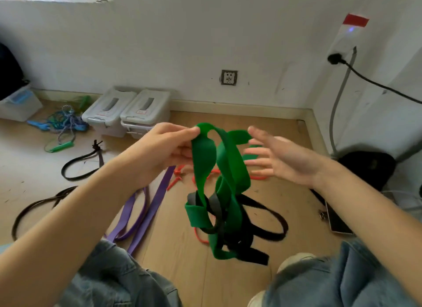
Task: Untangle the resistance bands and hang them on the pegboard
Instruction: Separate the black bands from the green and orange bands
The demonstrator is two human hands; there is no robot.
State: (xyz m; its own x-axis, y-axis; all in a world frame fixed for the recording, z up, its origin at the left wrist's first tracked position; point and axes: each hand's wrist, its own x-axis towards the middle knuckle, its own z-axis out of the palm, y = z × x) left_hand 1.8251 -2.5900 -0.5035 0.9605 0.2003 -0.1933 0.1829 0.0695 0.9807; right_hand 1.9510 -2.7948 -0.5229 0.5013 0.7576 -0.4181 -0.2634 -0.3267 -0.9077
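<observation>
Denim-clad knees [118,281] frame the bottom of the view, and just beyond them hangs the knot itself: a wide green band [226,169] twisted through a black band [258,215], held up in the air over the wooden floor [274,124]. His or her left hand [164,149] pinches the top loop of the green band between thumb and fingertips; the right hand [271,156] is spread open just beside the band, fingers straight, gripping nothing. To do this step well, I'd say keep the top loop lifted so the weight opens the tangle, then use the free hand to find where the black strap passes through and feed it back out rather than tugging. Purple bands [146,206] and a thin red band [201,236] lie loose on the floor below, with other black loops [75,167] off to the left. Two lidded plastic bins [127,112] stand against the wall, both shut, so their contents can't be told. No pegboard is in sight.
</observation>
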